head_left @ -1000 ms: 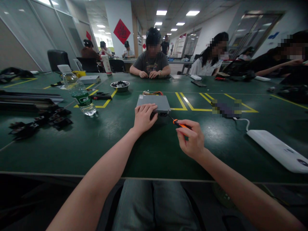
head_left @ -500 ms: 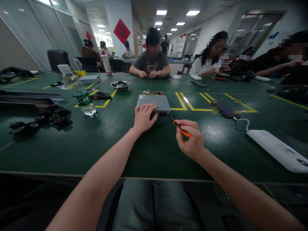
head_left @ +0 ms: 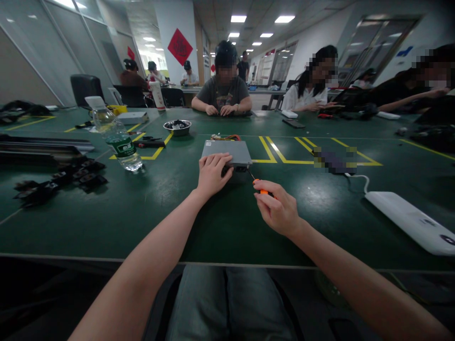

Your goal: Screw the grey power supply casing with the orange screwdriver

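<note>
A flat grey power supply unit (head_left: 234, 150) lies on the green table, its socket side facing me and coloured wires at its far edge. My left hand (head_left: 214, 174) grips its near left part, fingers across the top and thumb against the front side. In my right hand (head_left: 279, 208) is a screwdriver (head_left: 263, 187) with an orange and black handle, held between thumb and fingers. Its thin shaft points up and left to the unit's near right corner. Whether the tip sits in a screw is too small to tell.
Left of the unit stand a water bottle (head_left: 119, 142) and a metal bowl (head_left: 177, 127) of small parts. Black parts (head_left: 64, 177) lie farther left. A white power bank (head_left: 408, 220) with a cable is at right. Several people sit beyond.
My right hand has shifted slightly left and its fingers have turned around the screwdriver handle, which sits at a different angle. My left hand and the power supply unit have stayed put.
</note>
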Tool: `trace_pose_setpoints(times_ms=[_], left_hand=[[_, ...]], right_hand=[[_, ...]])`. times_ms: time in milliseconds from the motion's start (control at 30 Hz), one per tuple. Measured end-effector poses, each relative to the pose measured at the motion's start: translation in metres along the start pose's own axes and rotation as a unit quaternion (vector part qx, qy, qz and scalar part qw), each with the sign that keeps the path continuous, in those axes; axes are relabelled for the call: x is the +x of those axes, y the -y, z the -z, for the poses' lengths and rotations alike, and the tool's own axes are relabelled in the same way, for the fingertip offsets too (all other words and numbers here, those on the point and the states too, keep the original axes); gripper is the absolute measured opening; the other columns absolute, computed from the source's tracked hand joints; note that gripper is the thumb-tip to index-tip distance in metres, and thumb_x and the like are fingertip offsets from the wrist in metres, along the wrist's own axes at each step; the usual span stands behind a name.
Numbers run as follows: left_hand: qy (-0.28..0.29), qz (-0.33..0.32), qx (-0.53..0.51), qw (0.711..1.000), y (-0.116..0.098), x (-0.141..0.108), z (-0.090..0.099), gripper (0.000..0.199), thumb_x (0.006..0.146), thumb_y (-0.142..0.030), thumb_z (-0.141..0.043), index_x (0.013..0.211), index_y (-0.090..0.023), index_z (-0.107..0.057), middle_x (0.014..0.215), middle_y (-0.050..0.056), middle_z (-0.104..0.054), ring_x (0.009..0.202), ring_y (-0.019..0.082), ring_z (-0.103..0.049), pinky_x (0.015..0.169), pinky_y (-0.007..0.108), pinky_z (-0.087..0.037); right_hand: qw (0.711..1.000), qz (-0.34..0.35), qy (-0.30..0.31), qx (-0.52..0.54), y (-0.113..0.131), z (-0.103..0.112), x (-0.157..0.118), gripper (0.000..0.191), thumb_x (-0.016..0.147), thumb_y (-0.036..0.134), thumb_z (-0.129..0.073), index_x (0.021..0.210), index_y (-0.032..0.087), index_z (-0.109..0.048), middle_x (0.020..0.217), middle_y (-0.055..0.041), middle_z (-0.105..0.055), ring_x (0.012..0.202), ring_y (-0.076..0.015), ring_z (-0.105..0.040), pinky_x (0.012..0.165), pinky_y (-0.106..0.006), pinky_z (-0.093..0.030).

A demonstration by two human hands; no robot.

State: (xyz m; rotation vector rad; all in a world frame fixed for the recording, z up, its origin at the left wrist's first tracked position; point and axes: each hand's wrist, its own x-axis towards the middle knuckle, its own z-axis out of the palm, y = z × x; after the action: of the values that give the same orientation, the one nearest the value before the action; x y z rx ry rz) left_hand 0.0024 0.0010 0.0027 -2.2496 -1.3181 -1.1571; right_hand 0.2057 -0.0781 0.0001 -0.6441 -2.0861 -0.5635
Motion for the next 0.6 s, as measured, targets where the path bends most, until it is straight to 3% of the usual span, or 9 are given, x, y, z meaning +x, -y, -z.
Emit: trace_pose_setpoints(times_ms=[367, 600], left_hand=[[0.005, 0.002, -0.001, 1.000, 0.0013, -0.0003, -0.0004, 0.027, 0.087, -0.031, -0.052, 0.113, -0.027, -0.055, 0.123, 0.001, -0.060, 0.115, 0.021, -0.050, 0.095, 0.040, -0.028], [0.005, 0.002, -0.004, 1.000, 0.0000, -0.0003, 0.0015, 0.027, 0.087, -0.031, -0.053, 0.113, -0.026, -0.055, 0.123, 0.000, -0.060, 0.115, 0.020, -0.050, 0.095, 0.039, -0.028]], right_hand=[[0.999, 0.018, -0.041, 0.025, 0.0003, 0.0005, 0.0025, 0.035, 0.076, 0.003, -0.057, 0.103, 0.022, -0.045, 0.109, -0.0078, -0.058, 0.107, -0.0194, -0.059, 0.082, -0.034, -0.057], [0.998, 0.038, -0.018, 0.042, 0.0032, -0.0045, 0.0025, 0.029, 0.078, 0.004, -0.056, 0.099, 0.021, -0.048, 0.111, -0.0073, -0.057, 0.110, -0.0187, -0.057, 0.084, -0.035, -0.058]])
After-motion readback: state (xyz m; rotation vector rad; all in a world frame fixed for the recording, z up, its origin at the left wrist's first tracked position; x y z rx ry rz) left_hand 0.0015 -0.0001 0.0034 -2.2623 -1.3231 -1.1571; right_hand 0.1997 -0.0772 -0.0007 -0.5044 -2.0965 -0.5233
